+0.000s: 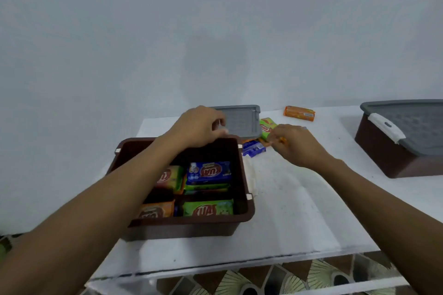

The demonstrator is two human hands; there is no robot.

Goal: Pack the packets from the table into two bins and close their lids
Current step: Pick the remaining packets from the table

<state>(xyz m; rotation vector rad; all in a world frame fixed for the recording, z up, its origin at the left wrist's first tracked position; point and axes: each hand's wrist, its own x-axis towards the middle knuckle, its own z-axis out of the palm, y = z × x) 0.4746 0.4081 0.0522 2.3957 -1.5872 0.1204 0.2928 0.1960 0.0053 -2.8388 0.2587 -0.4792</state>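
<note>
Brown plastic up front: the open bin (pixel 182 223) sits on the near left of the white worktop (pixel 299 199), lid off, with packets lying inside it. A packed blue packet (pixel 208 171) lies on top toward the back, and a packed green packet (pixel 207 208) stands against the near wall. More orange and red-green wrappers lie to their left, half covered by the left forearm, and how many are stacked underneath is hidden.

Its grey lid (pixel 242 120) lies flat on the worktop just behind the bin. The left hand (pixel 199 127) hovers over the bin's far rim with its fingers curled right at the lid's near edge. Whether they actually grip the lid I cannot tell, as the fingertips are blurred.

The hands are apart. The right hand (pixel 297 143) is down on the loose pile beside the lid, fingers curled round an orange packet (pixel 279 140) of which only a sliver shows. Touching that pile are a loose green packet (pixel 267 128), partly tucked against the lid, and a loose blue packet (pixel 254 149) just beside the bin's far corner. A far packet (pixel 299 112), also orange, lies alone near the wall.

On the right, the second bin (pixel 388 158) carries its closed lid (pixel 412 124) with a white latch (pixel 386 128). The picture's edge cuts it off, and its contents are hidden.
</note>
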